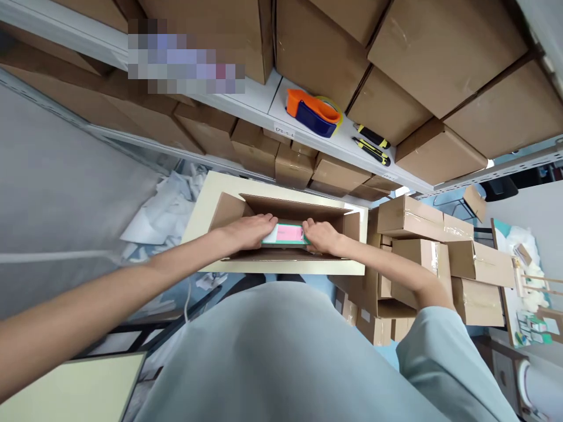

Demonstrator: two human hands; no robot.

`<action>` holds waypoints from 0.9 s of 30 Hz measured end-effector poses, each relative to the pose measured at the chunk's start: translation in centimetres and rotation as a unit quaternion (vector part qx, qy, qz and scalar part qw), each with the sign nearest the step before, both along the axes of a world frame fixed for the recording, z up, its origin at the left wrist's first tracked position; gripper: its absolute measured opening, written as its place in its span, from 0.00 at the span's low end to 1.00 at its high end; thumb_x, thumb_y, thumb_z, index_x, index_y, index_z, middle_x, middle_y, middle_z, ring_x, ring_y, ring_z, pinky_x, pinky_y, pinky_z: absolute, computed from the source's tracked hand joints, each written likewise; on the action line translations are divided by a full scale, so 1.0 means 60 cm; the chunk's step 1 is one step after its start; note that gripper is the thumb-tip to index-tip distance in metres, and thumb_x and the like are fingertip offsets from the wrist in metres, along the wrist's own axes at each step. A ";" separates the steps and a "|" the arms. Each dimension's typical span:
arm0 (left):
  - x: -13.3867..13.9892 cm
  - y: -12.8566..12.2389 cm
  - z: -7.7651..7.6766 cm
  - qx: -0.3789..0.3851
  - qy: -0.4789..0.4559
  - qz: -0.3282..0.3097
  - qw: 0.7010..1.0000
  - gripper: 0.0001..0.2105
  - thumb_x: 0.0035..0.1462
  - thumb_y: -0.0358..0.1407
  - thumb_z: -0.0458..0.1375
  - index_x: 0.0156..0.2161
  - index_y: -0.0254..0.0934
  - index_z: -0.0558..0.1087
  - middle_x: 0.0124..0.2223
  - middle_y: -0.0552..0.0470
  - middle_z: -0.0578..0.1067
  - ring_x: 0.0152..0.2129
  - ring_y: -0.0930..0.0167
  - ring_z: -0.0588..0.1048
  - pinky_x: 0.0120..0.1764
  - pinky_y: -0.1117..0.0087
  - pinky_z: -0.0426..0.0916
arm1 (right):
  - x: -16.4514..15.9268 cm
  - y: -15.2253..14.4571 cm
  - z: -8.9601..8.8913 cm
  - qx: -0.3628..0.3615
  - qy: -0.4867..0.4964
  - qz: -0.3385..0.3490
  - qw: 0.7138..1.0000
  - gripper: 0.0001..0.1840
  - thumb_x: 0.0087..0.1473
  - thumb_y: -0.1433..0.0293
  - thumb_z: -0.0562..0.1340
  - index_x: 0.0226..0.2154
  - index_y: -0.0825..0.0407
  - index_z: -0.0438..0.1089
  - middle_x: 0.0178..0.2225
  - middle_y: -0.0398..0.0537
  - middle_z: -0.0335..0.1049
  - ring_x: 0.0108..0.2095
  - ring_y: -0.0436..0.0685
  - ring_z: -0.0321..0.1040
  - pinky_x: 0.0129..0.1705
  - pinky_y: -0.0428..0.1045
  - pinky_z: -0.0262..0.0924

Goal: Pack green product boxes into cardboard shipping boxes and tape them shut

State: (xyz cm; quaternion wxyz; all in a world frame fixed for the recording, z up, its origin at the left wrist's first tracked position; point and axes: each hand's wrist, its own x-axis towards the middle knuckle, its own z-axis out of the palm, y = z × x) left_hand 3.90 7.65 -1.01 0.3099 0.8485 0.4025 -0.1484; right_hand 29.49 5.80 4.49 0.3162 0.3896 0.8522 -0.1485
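A flat pink, white and green package (288, 233) is held level between my two hands, over the open top of a cardboard box (290, 206). My left hand (257, 230) grips its left end, with the fingers bent over the top. At the opposite end, my right hand (323, 235) is closed round the green edge. The box is long and narrow, and its flaps stand raised. How deep the package sits in it, and what lies beneath, I cannot tell.
Under the box is a pale yellow table (206, 202). A shelf above holds a blue and orange tape dispenser (314, 114), two yellow-black box cutters (372, 143) and large cartons. Cardboard boxes (422, 264) are stacked on the right. Crumpled white wrapping (162, 205) lies at left.
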 end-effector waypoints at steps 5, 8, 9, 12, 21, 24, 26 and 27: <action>0.031 0.007 -0.081 -0.033 0.008 -0.006 0.999 0.32 0.51 0.27 0.67 0.63 0.31 0.74 0.66 0.26 0.74 0.65 0.48 0.75 0.66 0.52 0.70 | -0.030 0.015 -0.073 -0.040 -0.059 0.023 0.997 0.38 0.65 0.62 0.71 0.64 0.70 0.59 0.57 0.79 0.76 0.57 0.72 0.80 0.54 0.57 0.77; 0.049 0.009 -0.123 -0.044 0.015 -0.004 0.999 0.30 0.49 0.27 0.69 0.60 0.28 0.76 0.63 0.23 0.75 0.61 0.46 0.78 0.62 0.50 0.74 | -0.041 0.021 -0.112 -0.063 -0.073 0.026 0.995 0.39 0.64 0.61 0.72 0.64 0.70 0.59 0.55 0.79 0.79 0.57 0.72 0.81 0.55 0.57 0.76; 0.054 0.010 -0.136 -0.048 0.016 -0.002 0.999 0.29 0.48 0.27 0.70 0.59 0.28 0.77 0.62 0.23 0.76 0.60 0.46 0.79 0.60 0.50 0.75 | -0.044 0.022 -0.122 -0.069 -0.077 0.027 0.994 0.40 0.64 0.60 0.73 0.64 0.70 0.60 0.55 0.79 0.79 0.57 0.72 0.81 0.55 0.57 0.76; 0.064 0.015 -0.170 -0.051 0.012 0.013 0.999 0.24 0.52 0.30 0.70 0.55 0.29 0.79 0.58 0.23 0.78 0.57 0.45 0.80 0.58 0.48 0.76 | -0.050 0.025 -0.146 -0.078 -0.086 0.026 0.993 0.39 0.64 0.59 0.72 0.63 0.70 0.61 0.55 0.80 0.79 0.57 0.72 0.81 0.56 0.57 0.75; 0.091 0.008 -0.215 -0.030 -0.022 0.065 0.997 0.16 0.64 0.33 0.58 0.52 0.28 0.80 0.55 0.20 0.80 0.55 0.45 0.80 0.55 0.42 0.76 | -0.047 0.010 -0.188 -0.074 -0.111 -0.006 0.991 0.30 0.67 0.67 0.66 0.62 0.69 0.59 0.57 0.84 0.76 0.58 0.70 0.80 0.54 0.56 0.75; 0.090 0.004 -0.204 -0.033 -0.027 0.064 0.997 0.16 0.63 0.33 0.59 0.52 0.29 0.80 0.55 0.21 0.80 0.54 0.45 0.80 0.55 0.43 0.75 | -0.038 0.004 -0.186 -0.074 -0.111 -0.021 0.991 0.34 0.67 0.65 0.68 0.64 0.69 0.58 0.58 0.85 0.75 0.59 0.70 0.80 0.54 0.55 0.74; 0.085 0.001 -0.192 -0.034 -0.029 0.064 0.997 0.17 0.62 0.35 0.60 0.54 0.32 0.80 0.55 0.23 0.80 0.54 0.46 0.80 0.55 0.43 0.75 | -0.035 0.001 -0.178 -0.075 -0.106 -0.031 0.991 0.36 0.67 0.63 0.69 0.65 0.68 0.58 0.59 0.84 0.75 0.59 0.70 0.80 0.55 0.56 0.74; 0.082 0.001 -0.183 -0.035 -0.029 0.064 0.997 0.17 0.62 0.35 0.61 0.54 0.33 0.80 0.56 0.23 0.80 0.55 0.46 0.80 0.56 0.44 0.75 | -0.034 0.000 -0.172 -0.076 -0.104 -0.035 0.991 0.37 0.67 0.61 0.70 0.65 0.68 0.59 0.59 0.83 0.75 0.59 0.70 0.80 0.56 0.56 0.74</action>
